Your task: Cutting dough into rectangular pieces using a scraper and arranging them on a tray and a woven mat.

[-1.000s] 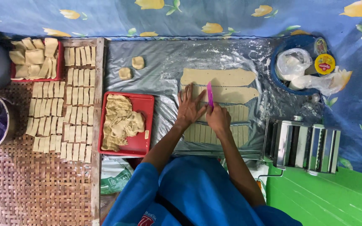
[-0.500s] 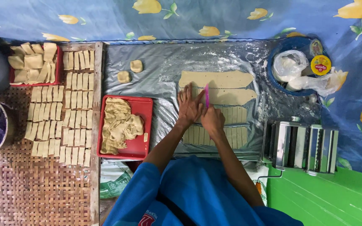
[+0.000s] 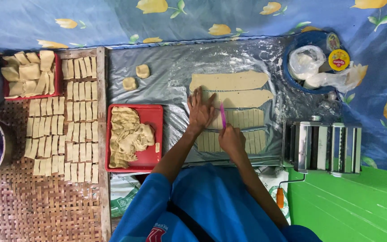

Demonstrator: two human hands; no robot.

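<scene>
My left hand (image 3: 201,111) lies flat, fingers spread, on a dough strip (image 3: 242,118) cut into small rectangles. My right hand (image 3: 232,138) grips a pink cutter (image 3: 223,115) whose blade stands on that same strip. Two uncut dough strips (image 3: 229,80) lie just beyond on the floured plastic sheet (image 3: 171,76). A fourth strip, cut into pieces (image 3: 251,141), lies nearest me, partly under my right hand.
A red tray of dough scraps (image 3: 133,136) sits left of my arm. Rows of cut pieces (image 3: 66,121) cover a woven mat, beside another red tray (image 3: 30,74). Two dough balls (image 3: 136,77) rest at the back. A pasta roller (image 3: 325,147) and blue bowl (image 3: 314,62) stand on the right.
Both hands have slid a little to the left along the strip, the cutter moving with them.
</scene>
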